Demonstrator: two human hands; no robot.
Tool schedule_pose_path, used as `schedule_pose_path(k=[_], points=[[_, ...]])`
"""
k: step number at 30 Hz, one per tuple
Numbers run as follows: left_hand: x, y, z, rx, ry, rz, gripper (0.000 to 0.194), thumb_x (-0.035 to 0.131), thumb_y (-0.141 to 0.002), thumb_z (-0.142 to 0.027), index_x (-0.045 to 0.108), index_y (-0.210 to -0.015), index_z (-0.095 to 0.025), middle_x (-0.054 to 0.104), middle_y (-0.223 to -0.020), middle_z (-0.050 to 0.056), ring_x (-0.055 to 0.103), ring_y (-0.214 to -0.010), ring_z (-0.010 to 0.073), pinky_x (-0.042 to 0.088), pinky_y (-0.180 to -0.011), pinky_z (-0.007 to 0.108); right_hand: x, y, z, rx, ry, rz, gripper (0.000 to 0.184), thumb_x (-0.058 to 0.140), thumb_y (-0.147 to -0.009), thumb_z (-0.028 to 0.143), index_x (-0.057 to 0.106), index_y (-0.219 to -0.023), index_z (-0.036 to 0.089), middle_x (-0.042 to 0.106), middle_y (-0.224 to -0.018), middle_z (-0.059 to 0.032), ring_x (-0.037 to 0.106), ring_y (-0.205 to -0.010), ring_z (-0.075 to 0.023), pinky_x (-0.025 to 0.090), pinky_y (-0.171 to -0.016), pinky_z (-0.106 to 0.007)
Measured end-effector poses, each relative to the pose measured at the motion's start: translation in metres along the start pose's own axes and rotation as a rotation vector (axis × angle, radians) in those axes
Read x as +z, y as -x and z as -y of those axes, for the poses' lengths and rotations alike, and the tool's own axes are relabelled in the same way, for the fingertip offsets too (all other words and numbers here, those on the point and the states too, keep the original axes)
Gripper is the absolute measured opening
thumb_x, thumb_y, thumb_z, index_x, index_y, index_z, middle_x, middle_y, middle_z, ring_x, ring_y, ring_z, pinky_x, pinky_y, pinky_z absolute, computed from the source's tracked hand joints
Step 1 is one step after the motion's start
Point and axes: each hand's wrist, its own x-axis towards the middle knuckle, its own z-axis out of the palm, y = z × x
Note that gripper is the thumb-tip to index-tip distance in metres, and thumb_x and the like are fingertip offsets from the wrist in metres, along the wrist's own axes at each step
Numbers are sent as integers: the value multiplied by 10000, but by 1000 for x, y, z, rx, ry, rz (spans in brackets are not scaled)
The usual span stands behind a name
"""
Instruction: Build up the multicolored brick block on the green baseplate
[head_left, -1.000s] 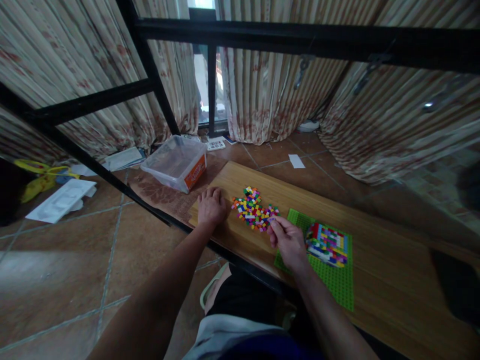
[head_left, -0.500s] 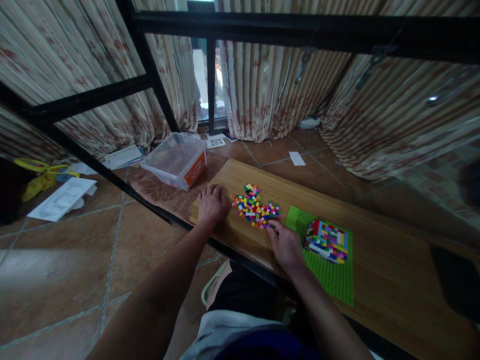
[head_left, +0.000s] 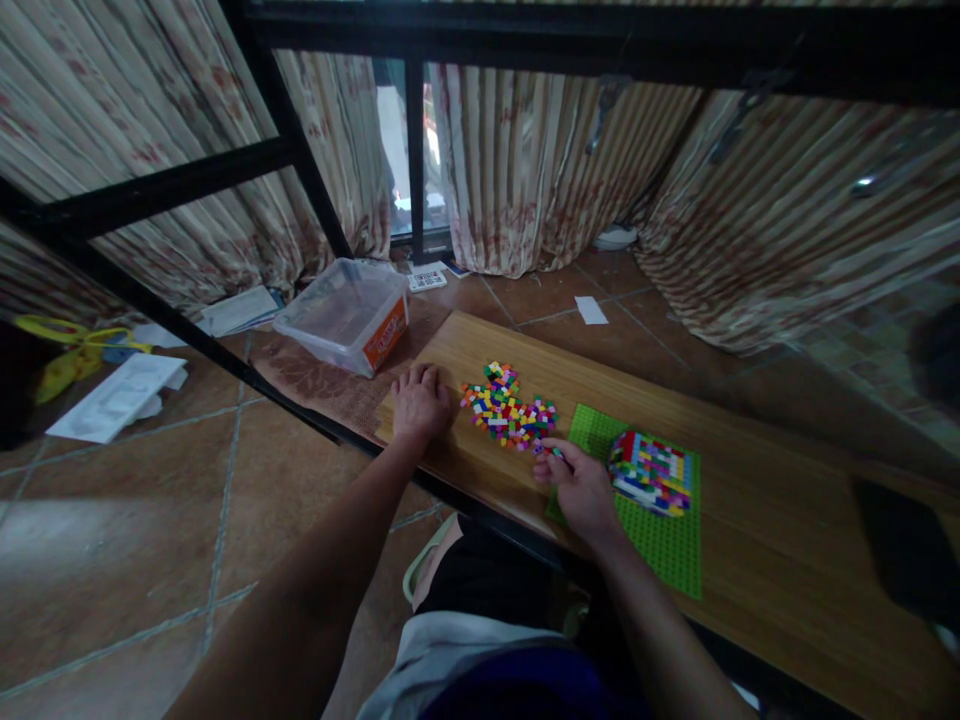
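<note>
Left hand (head_left: 421,403) rests open on the table (head_left: 469,345), apparently bracing; right hand (head_left: 587,494) pinches small bricks (head_left: 556,453); loose pile (head_left: 506,408) between for reach.

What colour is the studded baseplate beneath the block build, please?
The baseplate is bright green, clearest in the head view.

On the long brown wooden tabletop (head_left: 780,540) lay a loose heap of small multicoloured plastic bricks (head_left: 508,410). From it, at four o'clock, lay a green studded plastic baseplate (head_left: 667,562), with a blocky multicoloured brick build (head_left: 651,474) on it. At ten o'clock, off the tabletop, stood a clear rectangular plastic bin (head_left: 385,340); at one o'clock, a white paper rectangle (head_left: 591,310) on the brown tiled floor (head_left: 180,520).
</note>
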Motion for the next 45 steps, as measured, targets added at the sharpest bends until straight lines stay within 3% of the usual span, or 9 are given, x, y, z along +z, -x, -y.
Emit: schedule_pose_path(k=[7, 16, 19, 25, 30, 33, 37, 40, 45], points=[[1, 1, 1, 12, 0, -9, 406, 425, -943, -297, 622, -1285, -201, 598, -1377, 106, 518, -1241, 318, 384, -1078, 481, 3, 4, 3, 41, -153, -5, 391, 490, -867, 547, 614, -1005, 202, 646, -757, -16, 644, -604, -157, 567, -583, -309], [1, 0, 2, 18, -2, -10, 403, 425, -941, -296, 624, -1277, -195, 601, -1377, 100, 517, -1245, 320, 382, -1080, 476, 7, 6, 6, 69, -236, -95, 350, 512, -849, 505, 589, -1015, 206, 551, -646, 51, 541, -441, -118, 452, -432, -250], [0, 0, 1, 12, -5, -6, 397, 428, -938, -286, 629, -1269, -197, 601, -1377, 100, 518, -1244, 320, 389, -1074, 477, 6, 2, 7, 67, -151, -123, 369, 470, -872, 483, 604, -1055, 191, 576, -652, 35, 575, -457, -137, 465, -448, -263], [1, 0, 0, 1, -18, -11, 391, 437, -937, -295, 630, -1269, -216, 597, -1386, 90, 519, -1251, 315, 384, -1087, 472, 0, -19, 9, 43, 329, -115, 384, 364, -936, 339, 654, -1137, 188, 668, -655, -11, 641, -496, -174, 495, -564, -300], [1, 0, 1, 2, 0, -3, 399, 438, -936, -290, 626, -1276, -198, 595, -1385, 106, 518, -1251, 319, 382, -1085, 477, 1, -33, 9, -44, 604, -131, 307, 480, -920, 341, 703, -1060, 183, 749, -812, -86, 708, -765, -228, 493, -743, -324], [1, 0, 1, -3, 2, 3, 406, 440, -936, -298, 621, -1287, -201, 594, -1387, 103, 517, -1252, 321, 382, -1083, 479, 0, -37, 10, -48, 618, -111, 309, 485, -933, 377, 709, -1024, 184, 755, -869, -103, 703, -836, -238, 477, -759, -319], [0, 0, 0, -5, 1, 7, 407, 446, -934, -298, 618, -1292, -208, 592, -1393, 99, 511, -1262, 320, 378, -1091, 477, -4, -38, 10, -38, 572, -78, 423, 327, -995, 390, 701, -970, 194, 732, -776, -77, 681, -728, -214, 472, -714, -310], [-1, 0, -1, -9, 0, 11, 397, 443, -939, -295, 624, -1284, -220, 594, -1393, 89, 511, -1263, 319, 373, -1094, 479, -8, -35, 9, -26, 528, -73, 467, 260, -996, 346, 686, -1075, 170, 720, -750, -63, 661, -656, -199, 476, -676, -307], [0, 0, -1, -1, 9, 11, 391, 446, -939, -291, 620, -1279, -205, 597, -1384, 100, 508, -1263, 316, 368, -1095, 479, -6, -26, 15, -145, 479, -188, 389, 376, -943, 319, 709, -1092, 181, 736, -807, -61, 667, -720, -204, 478, -718, -313]])
